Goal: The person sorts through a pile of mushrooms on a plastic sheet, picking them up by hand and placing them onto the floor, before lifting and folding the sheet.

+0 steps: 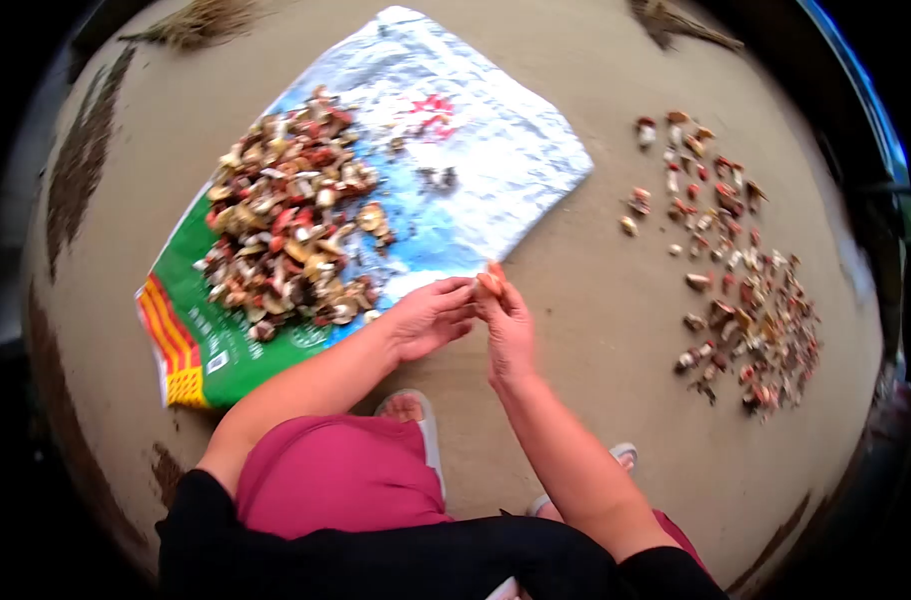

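My two hands meet over the bare floor, just off the near edge of a large printed sack laid flat. Between the thumb and fingers of my right hand is a small reddish piece, apparently a mushroom, blurred and mostly covered. My left hand comes in from the side with its fingers curled and its tips against the right fingers; whatever they pinch is hidden. Close to my left hand, a heap of mushrooms with red, brown and pale parts lies on the sack.
More mushrooms are spread on the floor to the right. Dark crumbs lie on the sack's silvery part. At the far side are a straw bundle and another dry bundle. My sandalled foot is near the sack.
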Tool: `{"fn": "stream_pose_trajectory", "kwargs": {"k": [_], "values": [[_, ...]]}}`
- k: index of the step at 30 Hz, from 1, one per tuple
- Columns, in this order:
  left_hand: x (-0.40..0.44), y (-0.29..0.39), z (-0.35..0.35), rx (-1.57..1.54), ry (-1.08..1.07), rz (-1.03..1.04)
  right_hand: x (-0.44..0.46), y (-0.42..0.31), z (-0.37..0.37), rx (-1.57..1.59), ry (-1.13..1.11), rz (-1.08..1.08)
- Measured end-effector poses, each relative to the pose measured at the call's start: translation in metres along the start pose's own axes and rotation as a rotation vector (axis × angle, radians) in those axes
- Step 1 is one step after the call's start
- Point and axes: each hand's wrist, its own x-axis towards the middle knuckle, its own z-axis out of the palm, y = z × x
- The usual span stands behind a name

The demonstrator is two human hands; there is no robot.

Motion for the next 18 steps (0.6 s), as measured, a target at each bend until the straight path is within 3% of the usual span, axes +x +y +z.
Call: {"fn": "stream_pose_trajectory", "kwargs": {"k": [3,6,9,13,15,16,18], "values": [[0.009,0.005,0.006,0.177,0.072,0.02,0.018,-0.004,-0.031,-0.062,-0.076,0.0],[0.001,0.027,0.021,0.57,0.231,0.07,0.046,-0.019,-0.074,-0.115,0.063,-0.036],[-0.009,0.051,-0.005,0.819,0.326,0.263,0.095,-0.052,-0.147,-0.202,0.351,-0.186],[-0.032,0.096,-0.043,1.138,0.588,0.586,0.164,-0.087,-0.288,-0.767,0.77,-0.313],[-0.058,0.116,-0.062,1.314,0.654,0.85,0.203,-0.08,-0.371,-0.592,0.625,-0.366],[-0.063,0.123,-0.073,1.342,0.713,0.895,0.186,-0.106,-0.351,-0.431,0.671,-0.2],[-0.077,0.131,-0.08,1.395,0.779,0.893,0.167,-0.13,-0.348,-0.573,0.675,0.013]]}}
